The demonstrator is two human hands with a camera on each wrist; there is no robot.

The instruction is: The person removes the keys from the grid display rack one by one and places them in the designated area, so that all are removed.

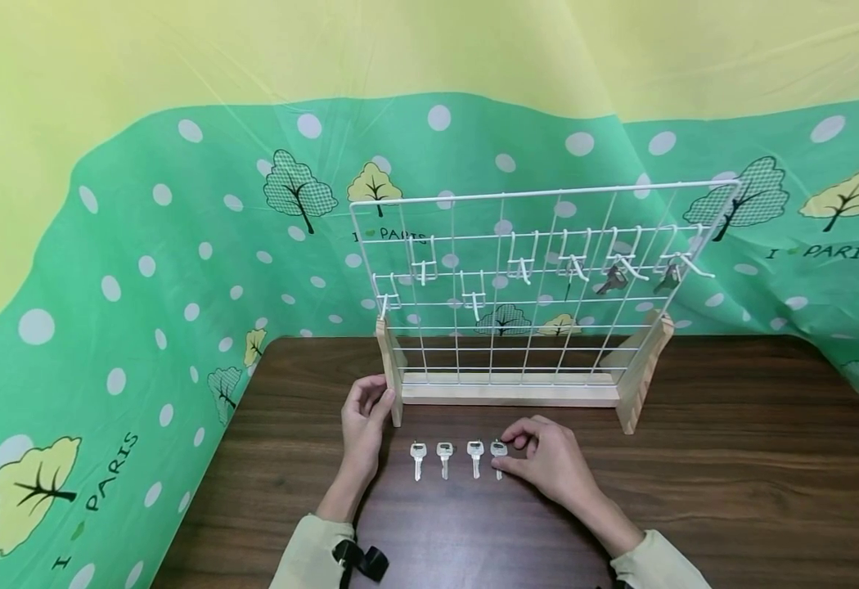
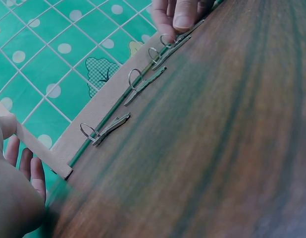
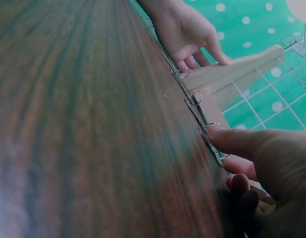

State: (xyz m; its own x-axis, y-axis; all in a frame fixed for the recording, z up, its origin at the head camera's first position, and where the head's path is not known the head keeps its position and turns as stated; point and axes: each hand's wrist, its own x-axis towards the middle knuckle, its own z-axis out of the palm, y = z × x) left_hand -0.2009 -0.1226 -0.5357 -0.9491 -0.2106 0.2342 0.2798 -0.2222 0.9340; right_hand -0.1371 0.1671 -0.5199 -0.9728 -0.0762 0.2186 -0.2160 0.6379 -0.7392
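Observation:
Several silver keys with small rings lie in a row on the table; the leftmost key [image 1: 418, 460] is nearest the left hand. At the rightmost key [image 1: 499, 450] the right hand [image 1: 550, 462] has thumb and index finger on either side, pinching it while it lies low at the tabletop. The left hand [image 1: 363, 421] holds the left wooden leg [image 1: 393, 368] of a white wire rack [image 1: 503, 327], its thumb on one side and fingers on the other. Two darker keys hang at the rack's right: one key [image 1: 613, 280] and another key [image 1: 668, 278].
White hooks, such as the upper left hook [image 1: 424, 268], jut from the grid at two heights. A wooden bar [image 1: 510, 395] joins the legs just behind the keys. The dark wood table [image 1: 753, 458] meets a green dotted cloth [image 1: 179, 286] at its back and left.

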